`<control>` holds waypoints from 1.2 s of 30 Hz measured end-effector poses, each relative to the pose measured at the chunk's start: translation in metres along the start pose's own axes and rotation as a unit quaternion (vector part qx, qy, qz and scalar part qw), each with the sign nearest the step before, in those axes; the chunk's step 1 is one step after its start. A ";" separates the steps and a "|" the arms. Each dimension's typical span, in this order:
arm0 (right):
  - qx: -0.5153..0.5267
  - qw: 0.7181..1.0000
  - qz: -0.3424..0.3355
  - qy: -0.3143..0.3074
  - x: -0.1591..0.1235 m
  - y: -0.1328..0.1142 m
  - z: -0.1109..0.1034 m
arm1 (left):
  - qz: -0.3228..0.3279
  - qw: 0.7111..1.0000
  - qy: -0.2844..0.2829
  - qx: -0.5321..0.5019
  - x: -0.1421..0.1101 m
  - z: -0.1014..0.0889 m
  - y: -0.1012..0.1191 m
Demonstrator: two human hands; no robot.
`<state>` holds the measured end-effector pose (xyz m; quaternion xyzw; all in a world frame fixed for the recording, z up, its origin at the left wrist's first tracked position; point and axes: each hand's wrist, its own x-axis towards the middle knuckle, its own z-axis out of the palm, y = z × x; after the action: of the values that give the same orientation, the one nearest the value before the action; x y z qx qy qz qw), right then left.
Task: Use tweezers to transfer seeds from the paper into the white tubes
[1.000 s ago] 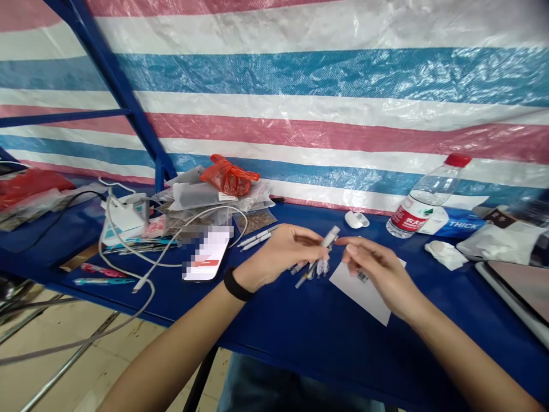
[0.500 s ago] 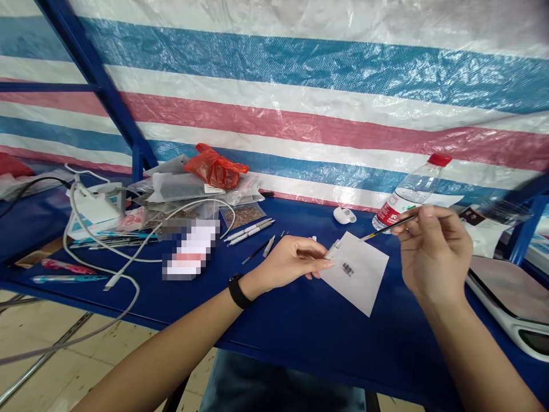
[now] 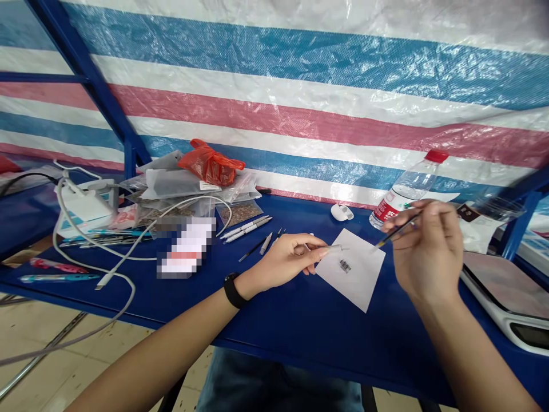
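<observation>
My left hand (image 3: 287, 258) is closed, pinching a clear-white pen barrel (image 3: 338, 248) between thumb and fingers above the left part of a white paper square (image 3: 362, 283). A small dark printed mark shows on that paper. In my right hand (image 3: 431, 252) a thin dark pen refill (image 3: 398, 232) is gripped, slanting down to the left with its pale tip over the paper's right side. The refill and the barrel are apart. Left of my left hand lie a dark refill (image 3: 253, 248), a small pen part (image 3: 265, 244) and white pens (image 3: 246, 228).
A water bottle (image 3: 405, 189) and an earbud case (image 3: 342, 212) stand behind the paper. At right is a scale (image 3: 510, 286). Plastic bags (image 3: 171, 186), a red bag (image 3: 212, 163), a blurred-out object (image 3: 186, 249) and a white cable (image 3: 132, 280) occupy the left.
The pen barrel has turned flatter and points more to the right. My right hand has tilted the refill more steeply, its tip now lower and apart from the barrel. The view has shifted slightly.
</observation>
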<state>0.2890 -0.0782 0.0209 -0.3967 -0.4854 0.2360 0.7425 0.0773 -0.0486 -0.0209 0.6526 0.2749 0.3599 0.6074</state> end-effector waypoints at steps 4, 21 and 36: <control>-0.054 0.997 0.054 -0.006 0.005 0.005 -0.006 | -0.011 0.999 0.027 -0.044 0.000 -0.002 0.001; -0.507 0.734 0.235 -0.385 0.002 0.026 -0.017 | -0.052 0.962 0.078 -0.257 0.004 -0.008 0.006; -0.472 0.750 0.289 -0.363 0.002 0.033 -0.016 | -0.114 0.961 0.057 -0.246 0.007 -0.006 -0.002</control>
<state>0.3052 -0.0633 -0.0083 -0.7026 -0.6302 0.3059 0.1252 0.0763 -0.0392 -0.0215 0.4255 0.2844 0.3818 0.7696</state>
